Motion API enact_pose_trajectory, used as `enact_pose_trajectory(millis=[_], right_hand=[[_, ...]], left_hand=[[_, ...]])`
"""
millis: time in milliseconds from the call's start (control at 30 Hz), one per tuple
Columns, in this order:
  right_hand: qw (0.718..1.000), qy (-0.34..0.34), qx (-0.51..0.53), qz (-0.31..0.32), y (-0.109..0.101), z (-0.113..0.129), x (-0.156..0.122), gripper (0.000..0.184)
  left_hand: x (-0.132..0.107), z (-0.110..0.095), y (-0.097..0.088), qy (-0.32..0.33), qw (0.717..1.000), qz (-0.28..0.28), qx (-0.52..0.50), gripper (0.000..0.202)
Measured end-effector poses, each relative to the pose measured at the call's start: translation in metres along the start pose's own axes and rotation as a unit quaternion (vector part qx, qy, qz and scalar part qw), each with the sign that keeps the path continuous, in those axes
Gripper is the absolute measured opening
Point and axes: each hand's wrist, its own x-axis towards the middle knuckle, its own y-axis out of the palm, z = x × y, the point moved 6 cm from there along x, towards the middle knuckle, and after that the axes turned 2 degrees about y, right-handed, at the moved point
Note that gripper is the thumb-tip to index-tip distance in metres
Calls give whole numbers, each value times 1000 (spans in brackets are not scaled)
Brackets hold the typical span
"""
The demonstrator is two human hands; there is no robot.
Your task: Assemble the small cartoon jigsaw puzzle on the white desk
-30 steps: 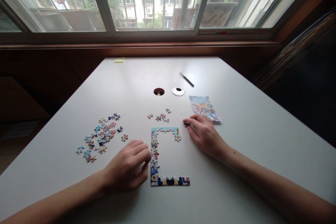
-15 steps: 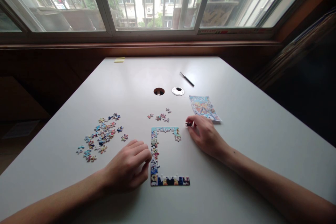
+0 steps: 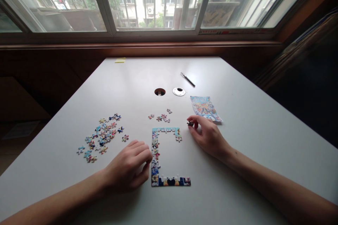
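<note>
A jigsaw puzzle piece (image 3: 190, 123) is pinched between the thumb and forefinger of my right hand (image 3: 207, 134), just right of the partly joined puzzle's top corner. The joined puzzle border (image 3: 155, 156) lies flat, with a top row, a left side and a bottom row; its right side is open. Resting on the table at the border's left side, my left hand (image 3: 133, 164) has its fingers loosely curled, and I see nothing in them. Its fingertips are at the border's edge; whether they touch it, I cannot tell.
Many loose puzzle pieces (image 3: 101, 137) are heaped on the left, with several more pieces (image 3: 161, 116) above the border. A picture sheet (image 3: 204, 107) lies beyond my right hand. Farther back are a pen (image 3: 188, 79), a metal ring cover (image 3: 179, 91) and a round table hole (image 3: 160, 92).
The piece in my right fingers has turned, and now shows at a different angle. My left hand stays where it was.
</note>
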Motion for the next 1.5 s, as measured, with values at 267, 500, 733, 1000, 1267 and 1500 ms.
enact_pose_trajectory(millis=[267, 500, 733, 1000, 1267, 1500], right_hand=[[1000, -9, 3, 7, 0, 1, 1, 21], [1000, 1, -4, 15, 1, -2, 1, 14], [999, 9, -24, 37, 4, -5, 1, 11], [999, -20, -13, 37, 5, -4, 1, 16], [999, -38, 7, 28, 3, 0, 1, 22], [998, -50, 22, 25, 2, 3, 2, 20]], left_hand=[[0, 0, 1, -2, 1000, 4, 1, 15], [-1, 0, 0, -3, 1000, 6, 2, 15], [-2, 0, 1, -2, 1000, 4, 4, 13], [-1, 2, 1, -4, 1000, 12, 2, 14], [-1, 0, 1, -1, 1000, 10, 5, 13], [0, 2, 2, -3, 1000, 11, 3, 12]])
